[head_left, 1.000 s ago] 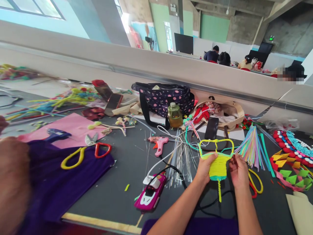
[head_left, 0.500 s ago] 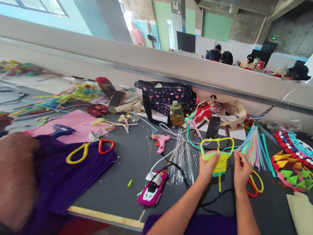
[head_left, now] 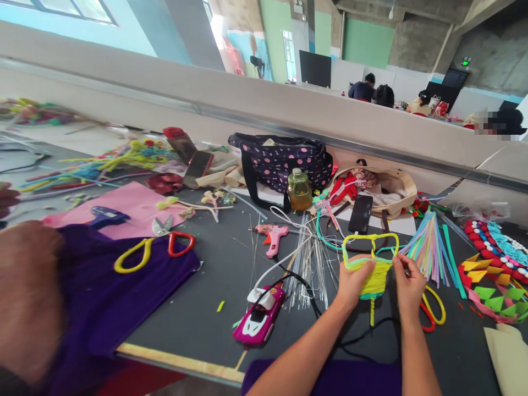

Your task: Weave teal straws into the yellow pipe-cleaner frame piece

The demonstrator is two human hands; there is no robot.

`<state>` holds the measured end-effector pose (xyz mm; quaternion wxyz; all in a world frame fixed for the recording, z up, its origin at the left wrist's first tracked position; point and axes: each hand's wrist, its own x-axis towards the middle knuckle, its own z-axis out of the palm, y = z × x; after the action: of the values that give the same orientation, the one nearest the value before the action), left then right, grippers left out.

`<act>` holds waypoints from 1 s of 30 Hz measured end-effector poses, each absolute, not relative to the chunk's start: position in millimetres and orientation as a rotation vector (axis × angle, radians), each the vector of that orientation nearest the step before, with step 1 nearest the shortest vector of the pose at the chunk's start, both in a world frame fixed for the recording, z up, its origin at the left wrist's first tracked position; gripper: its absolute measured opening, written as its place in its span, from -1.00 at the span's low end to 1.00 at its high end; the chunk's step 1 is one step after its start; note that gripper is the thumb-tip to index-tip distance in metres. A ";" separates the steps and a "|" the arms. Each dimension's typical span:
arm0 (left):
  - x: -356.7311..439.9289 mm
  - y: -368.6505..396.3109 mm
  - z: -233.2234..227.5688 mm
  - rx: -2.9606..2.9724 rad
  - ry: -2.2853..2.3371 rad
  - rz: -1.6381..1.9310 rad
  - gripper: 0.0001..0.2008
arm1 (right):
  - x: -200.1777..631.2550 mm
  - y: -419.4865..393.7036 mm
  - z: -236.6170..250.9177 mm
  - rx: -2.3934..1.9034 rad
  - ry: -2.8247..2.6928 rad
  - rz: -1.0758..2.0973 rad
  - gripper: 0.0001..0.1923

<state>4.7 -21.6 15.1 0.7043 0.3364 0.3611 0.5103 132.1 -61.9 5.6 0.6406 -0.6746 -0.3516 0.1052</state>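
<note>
My left hand [head_left: 351,283] grips the left side of a yellow pipe-cleaner frame [head_left: 374,280], thumb across its front. The frame's lower part is wrapped in yellow rows with a teal band at the bottom, and a twisted yellow stem hangs below. Its upper part is an open outline with a middle post. At the frame's right edge, my right hand [head_left: 408,283] pinches a mint-green pipe cleaner [head_left: 385,258] that runs across the top of the wrapped rows. Beside my right wrist lie red-and-yellow-handled scissors [head_left: 438,305], partly hidden.
A pink glue gun [head_left: 271,236], thin wires [head_left: 307,275] and a purple toy-car-shaped device [head_left: 259,316] lie left of my hands. Behind are a phone [head_left: 361,213], a bottle [head_left: 299,190] and pastel pipe cleaners [head_left: 429,247]. Another person's arm [head_left: 31,297] is at far left, near other scissors [head_left: 163,225].
My right hand has come in slightly closer to the frame's right edge, pinching the mint-green pipe cleaner there. My left hand keeps its grip. The whole view has shifted slightly.
</note>
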 end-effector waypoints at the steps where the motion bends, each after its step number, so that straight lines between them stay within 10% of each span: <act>1: 4.9 -21.4 14.8 0.732 0.797 1.125 -0.74 | 132.1 -61.5 6.3 -1.510 -0.758 0.291 -0.62; 18: 5.6 -14.7 16.7 0.427 0.636 0.851 -0.73 | 129.6 -64.8 13.9 -1.021 -0.495 1.015 -0.66; 30: 3.7 -13.7 18.1 0.565 0.772 1.092 -0.70 | 125.6 -63.1 6.9 -1.393 -0.879 0.249 -0.64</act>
<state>3.7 -13.7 18.1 0.7479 0.2586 0.3530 0.4991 125.6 -63.1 6.9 0.6727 -0.6188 -0.3903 0.1104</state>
